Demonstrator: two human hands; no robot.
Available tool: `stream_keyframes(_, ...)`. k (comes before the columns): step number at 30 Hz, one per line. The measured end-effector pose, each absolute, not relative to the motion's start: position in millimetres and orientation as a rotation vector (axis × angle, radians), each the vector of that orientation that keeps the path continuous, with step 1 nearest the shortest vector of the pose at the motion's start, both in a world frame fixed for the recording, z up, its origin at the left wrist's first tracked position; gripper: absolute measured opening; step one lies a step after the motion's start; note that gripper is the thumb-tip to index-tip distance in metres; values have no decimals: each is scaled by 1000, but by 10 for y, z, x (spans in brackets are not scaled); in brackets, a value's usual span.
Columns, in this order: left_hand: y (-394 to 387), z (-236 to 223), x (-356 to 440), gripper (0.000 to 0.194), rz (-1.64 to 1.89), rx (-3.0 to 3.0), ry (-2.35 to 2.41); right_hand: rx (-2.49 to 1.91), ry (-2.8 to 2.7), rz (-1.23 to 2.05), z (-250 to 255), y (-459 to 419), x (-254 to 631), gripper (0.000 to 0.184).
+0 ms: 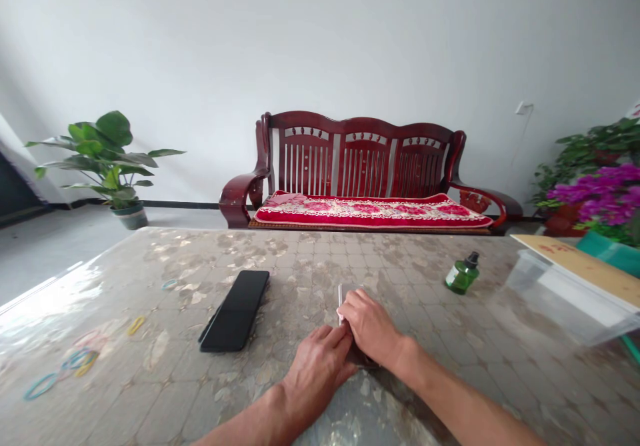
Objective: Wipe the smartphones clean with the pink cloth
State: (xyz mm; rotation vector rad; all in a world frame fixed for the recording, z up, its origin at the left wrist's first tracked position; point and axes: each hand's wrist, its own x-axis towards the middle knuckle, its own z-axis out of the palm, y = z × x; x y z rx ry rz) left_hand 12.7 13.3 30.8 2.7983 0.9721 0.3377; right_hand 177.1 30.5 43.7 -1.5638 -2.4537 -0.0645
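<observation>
Close together at the table's near middle, my hands work on a small flat object [341,293] with a clear, pale upper edge and a darker lower end. Most of it is hidden under my fingers, so its kind cannot be made out. My right hand [373,326] lies over its upper part with fingers bent and pressed together. At its lower left side, my left hand [320,363] has its fingers curled in against it, the tips hidden. To the left lies a black smartphone [237,313], with another dark edge showing beneath it.
Several coloured bands [80,363] lie on the patterned table cover [165,393] at left. A green bottle [463,274] stands at right, beside a clear plastic box [545,299] with a tan board [580,266] on top. Behind the table is a wooden bench [365,156].
</observation>
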Motion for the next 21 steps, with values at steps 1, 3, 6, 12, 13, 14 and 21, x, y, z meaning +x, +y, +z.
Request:
stream_keyframes(1,137,305,128,21,330,2802,972,-1550,-2464,-53,438,259,1777,19)
stream_keyframes(3,140,304,131,21,318,2819,962,-1527,-2474,-55,436,237,1796,19)
stream_keyframes(6,135,322,134,23,330,2845,935,-1564,-2425,-59,433,361,1837,21)
stream_keyframes(12,127,343,127,20,316,2857,959,-1654,-2335,-12,459,466,1898,22)
stream_keyframes(13,129,333,125,21,338,2869,945,-1639,-2344,-5,465,406,1904,23)
stream_keyframes(14,131,320,123,22,367,2878,933,-1614,-2360,6,472,332,1911,23)
stream_keyframes(21,120,263,119,18,519,2948,875,-1536,-2428,67,491,114,2002,25)
